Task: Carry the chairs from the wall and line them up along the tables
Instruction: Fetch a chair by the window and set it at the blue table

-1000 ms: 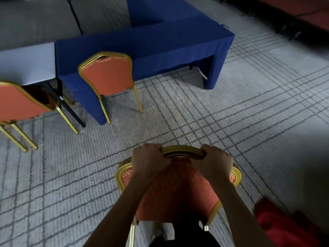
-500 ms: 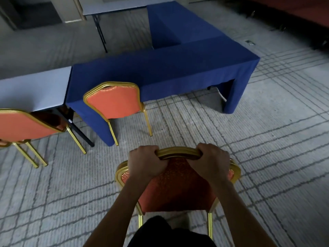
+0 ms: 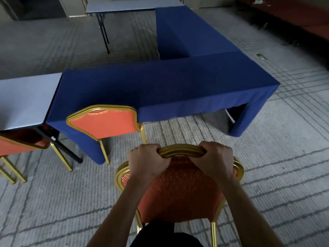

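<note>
I carry a gold-framed chair with an orange padded back (image 3: 179,191) in front of me. My left hand (image 3: 146,162) grips the left of its top rail and my right hand (image 3: 216,160) grips the right of it. Ahead stands a long table under a blue cloth (image 3: 160,90), joined at a right angle by a second blue-covered table (image 3: 187,31). One matching chair (image 3: 103,124) is set at the blue table's left end. Another chair (image 3: 19,147) sits at the bare grey table (image 3: 23,97) on the left.
Grey carpet with dark grid lines (image 3: 284,157) covers the floor, open to the right of the seated chair. A bare folding table (image 3: 124,5) stands at the back. Red seating (image 3: 302,20) runs along the far right wall.
The tables and placed chairs have come nearer and lower in view as I walked forward with the chair. Both hands keep their grip on the top rail.
</note>
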`<state>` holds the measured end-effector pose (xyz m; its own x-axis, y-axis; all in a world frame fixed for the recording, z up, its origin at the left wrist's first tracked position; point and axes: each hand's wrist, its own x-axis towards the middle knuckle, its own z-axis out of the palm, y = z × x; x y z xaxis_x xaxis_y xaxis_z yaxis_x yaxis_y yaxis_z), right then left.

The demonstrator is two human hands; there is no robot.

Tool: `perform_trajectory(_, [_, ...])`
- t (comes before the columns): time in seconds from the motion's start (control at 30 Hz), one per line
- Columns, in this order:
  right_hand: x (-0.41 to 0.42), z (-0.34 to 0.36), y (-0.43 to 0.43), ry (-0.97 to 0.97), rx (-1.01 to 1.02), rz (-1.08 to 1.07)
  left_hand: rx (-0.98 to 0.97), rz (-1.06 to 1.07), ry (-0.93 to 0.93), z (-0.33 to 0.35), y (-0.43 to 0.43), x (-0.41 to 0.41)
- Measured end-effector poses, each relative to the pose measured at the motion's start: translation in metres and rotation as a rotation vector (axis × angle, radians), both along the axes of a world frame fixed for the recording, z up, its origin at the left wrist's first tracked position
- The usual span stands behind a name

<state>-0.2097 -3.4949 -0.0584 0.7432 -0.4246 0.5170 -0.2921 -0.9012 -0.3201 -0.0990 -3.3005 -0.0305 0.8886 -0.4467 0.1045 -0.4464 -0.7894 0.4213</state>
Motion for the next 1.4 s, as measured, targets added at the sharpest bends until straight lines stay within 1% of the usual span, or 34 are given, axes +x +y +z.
perform_trajectory(0.2, [0.103, 0.012, -0.055, 0.042, 0.014, -0.016, -0.031, -0.005, 0.03, 0.01, -0.056, 0.104])
perform_trajectory(0.37, [0.17, 0.016, -0.098, 0.037, 0.03, -0.007, -0.013, -0.037, -0.011, 0.017, -0.098, 0.17])
perform_trajectory(0.5, [0.226, 0.01, -0.135, 0.027, 0.034, -0.003, -0.039, -0.013, -0.023, 0.011, -0.135, 0.225])
perform_trajectory(0.77, [0.359, -0.003, -0.233, -0.017, 0.052, 0.103, -0.089, 0.027, -0.1, -0.003, -0.223, 0.342])
perform_trajectory(0.93, [0.444, 0.0, -0.286, -0.018, 0.028, 0.161, -0.084, 0.115, -0.124, -0.012, -0.269, 0.414])
perform_trajectory(1.03, [0.476, 0.005, -0.303, -0.024, 0.02, 0.202, -0.104, 0.132, -0.185, -0.011, -0.284, 0.44])
perform_trajectory(1.2, [0.509, 0.004, -0.328, -0.079, 0.006, 0.236, -0.157, 0.085, -0.285, -0.009, -0.309, 0.471])
perform_trajectory(1.33, [0.518, -0.002, -0.336, -0.134, 0.019, 0.261, -0.231, 0.067, -0.368, -0.018, -0.316, 0.484])
perform_trajectory(1.4, [0.522, -0.008, -0.338, -0.132, 0.016, 0.275, -0.223, 0.059, -0.375, -0.022, -0.318, 0.487])
